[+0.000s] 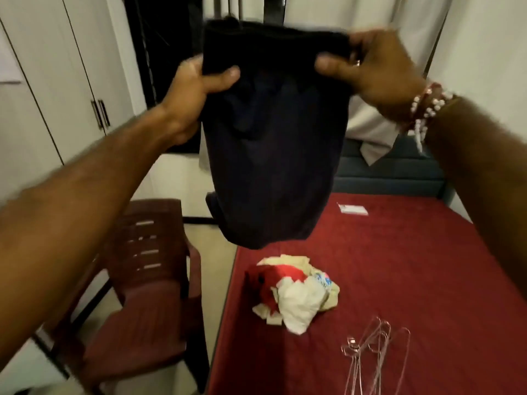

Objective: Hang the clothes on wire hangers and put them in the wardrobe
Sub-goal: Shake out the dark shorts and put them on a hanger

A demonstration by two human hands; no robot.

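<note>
A dark navy garment (273,155) hangs in the air at the twelve o'clock of the view, held up by its top edge between both hands and dropping freely, its lower hem just above the near corner of the bed (413,266). The left hand (196,86), at about ten o'clock of the garment, grips the upper left corner: the thumb lies across the front of the cloth and the fingers are curled behind it. The right hand (373,67), at about two o'clock, pinches the upper right corner, thumb in front and fingers bent round the back; bead bracelets (427,106) circle that wrist. The picture is slightly blurred around the hands.

The bed has a red sheet and fills the lower right. On it, at six o'clock below the garment, lies a crumpled pile of clothes (296,295) in red, white and cream. At about five o'clock from the pile, near but apart from it, rests a loose bunch of wire hangers (373,346). A small white card (352,209) lies farther back on the sheet.

A dark red plastic chair (148,280) stands beside the bed at eight o'clock. The white wardrobe (57,95), its doors closed, stands at ten o'clock.
</note>
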